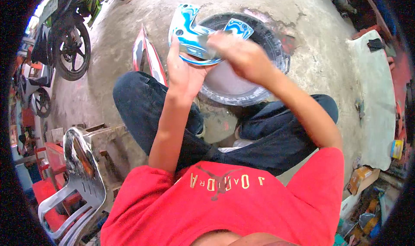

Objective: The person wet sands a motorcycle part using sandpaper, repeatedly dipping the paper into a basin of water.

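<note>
A blue-and-white patterned motorcycle fairing panel [186,32] is held up over the near left rim of a round black basin [276,45]. My left hand [183,71] grips it from below and the left, thumb along its edge. My right hand [242,55], smeared by motion, is closed against the panel's right part. Something greyish shows under its fingers, too blurred to name. Cloudy whitish water [229,79] fills the basin below. A red, white and dark panel [149,55] lies on the floor left of the basin.
My bent knees flank the basin's near side. Motorcycle wheels [71,47] stand at the far left. A grey plastic chair [84,177] is at the lower left. On the right lie a long pale panel [374,99], a cardboard box [361,181] and clutter.
</note>
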`<state>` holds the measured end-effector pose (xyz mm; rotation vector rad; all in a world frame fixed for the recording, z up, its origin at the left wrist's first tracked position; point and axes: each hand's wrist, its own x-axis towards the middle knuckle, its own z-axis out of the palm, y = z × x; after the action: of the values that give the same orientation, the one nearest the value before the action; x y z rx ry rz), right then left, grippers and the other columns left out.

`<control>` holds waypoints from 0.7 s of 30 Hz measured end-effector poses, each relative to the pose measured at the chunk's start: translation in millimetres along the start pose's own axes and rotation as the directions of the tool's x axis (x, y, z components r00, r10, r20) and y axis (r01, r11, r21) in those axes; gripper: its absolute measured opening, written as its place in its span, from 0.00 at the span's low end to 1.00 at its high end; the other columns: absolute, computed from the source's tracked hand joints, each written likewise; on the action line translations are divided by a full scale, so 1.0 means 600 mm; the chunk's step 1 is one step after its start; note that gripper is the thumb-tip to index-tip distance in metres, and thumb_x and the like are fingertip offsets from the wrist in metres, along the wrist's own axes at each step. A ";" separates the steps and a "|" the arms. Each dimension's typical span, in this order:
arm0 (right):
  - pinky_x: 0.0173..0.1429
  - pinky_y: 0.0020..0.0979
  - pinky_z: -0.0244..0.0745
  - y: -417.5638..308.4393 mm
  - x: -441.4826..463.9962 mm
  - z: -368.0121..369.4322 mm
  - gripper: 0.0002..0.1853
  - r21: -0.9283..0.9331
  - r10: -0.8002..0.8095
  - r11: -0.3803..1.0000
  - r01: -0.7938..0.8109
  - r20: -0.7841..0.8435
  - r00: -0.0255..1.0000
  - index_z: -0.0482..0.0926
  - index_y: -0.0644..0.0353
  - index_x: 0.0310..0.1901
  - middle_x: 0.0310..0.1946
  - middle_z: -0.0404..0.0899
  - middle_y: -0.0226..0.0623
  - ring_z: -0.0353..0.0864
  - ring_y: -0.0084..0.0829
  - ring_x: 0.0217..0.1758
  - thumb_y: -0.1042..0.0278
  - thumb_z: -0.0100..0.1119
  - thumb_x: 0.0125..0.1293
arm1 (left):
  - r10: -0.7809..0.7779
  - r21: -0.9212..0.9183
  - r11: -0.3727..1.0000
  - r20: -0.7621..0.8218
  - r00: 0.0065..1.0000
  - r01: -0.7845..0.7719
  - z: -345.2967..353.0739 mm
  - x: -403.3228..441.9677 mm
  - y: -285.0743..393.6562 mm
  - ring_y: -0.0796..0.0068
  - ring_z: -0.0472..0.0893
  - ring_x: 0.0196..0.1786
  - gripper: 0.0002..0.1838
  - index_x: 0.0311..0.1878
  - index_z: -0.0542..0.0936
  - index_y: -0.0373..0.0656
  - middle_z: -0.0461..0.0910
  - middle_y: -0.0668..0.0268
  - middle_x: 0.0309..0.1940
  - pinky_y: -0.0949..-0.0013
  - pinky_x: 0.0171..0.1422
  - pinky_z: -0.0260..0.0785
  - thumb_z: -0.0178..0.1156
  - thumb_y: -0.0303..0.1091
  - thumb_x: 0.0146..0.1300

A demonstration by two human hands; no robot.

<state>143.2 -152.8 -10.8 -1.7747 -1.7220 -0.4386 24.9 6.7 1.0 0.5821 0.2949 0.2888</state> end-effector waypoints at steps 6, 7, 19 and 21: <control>0.68 0.38 0.75 0.021 -0.006 -0.010 0.23 -0.060 0.276 0.959 -0.276 -0.006 0.961 0.78 0.61 0.61 0.61 0.79 0.49 0.78 0.44 0.66 0.80 0.56 0.63 | 0.019 0.021 1.000 -0.044 0.999 -0.018 0.014 0.001 0.003 0.57 0.80 0.61 0.28 0.66 0.70 0.43 0.78 0.56 0.58 0.48 0.60 0.76 0.43 0.56 0.78; 0.68 0.39 0.75 -0.003 -0.010 0.004 0.25 -0.090 0.213 0.973 -0.214 -0.012 0.977 0.77 0.59 0.62 0.61 0.79 0.48 0.78 0.43 0.66 0.80 0.58 0.62 | 0.014 -0.012 1.000 -0.001 1.000 -0.014 -0.006 0.007 0.000 0.59 0.81 0.59 0.21 0.63 0.72 0.42 0.80 0.56 0.56 0.49 0.59 0.77 0.53 0.45 0.75; 0.56 0.50 0.78 0.194 -0.144 0.100 0.16 -0.217 0.597 0.791 -0.572 0.477 0.646 0.84 0.58 0.52 0.43 0.84 0.55 0.84 0.56 0.47 0.63 0.52 0.68 | -0.061 0.382 0.918 -0.127 0.990 0.106 -0.038 0.035 -0.028 0.66 0.85 0.48 0.20 0.59 0.75 0.41 0.83 0.61 0.49 0.56 0.51 0.80 0.62 0.29 0.65; 0.57 0.49 0.78 0.195 -0.159 0.127 0.17 -0.281 0.615 0.767 -0.577 0.579 0.536 0.84 0.59 0.52 0.45 0.84 0.54 0.84 0.55 0.49 0.62 0.52 0.68 | 0.034 0.522 0.852 -0.139 0.990 0.044 -0.050 0.042 -0.044 0.71 0.85 0.46 0.17 0.58 0.75 0.43 0.83 0.64 0.46 0.58 0.49 0.80 0.62 0.31 0.67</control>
<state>234.9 -173.5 -151.2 -2.6079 -1.3211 0.5097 42.6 9.2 -42.7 1.1062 0.5232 0.2446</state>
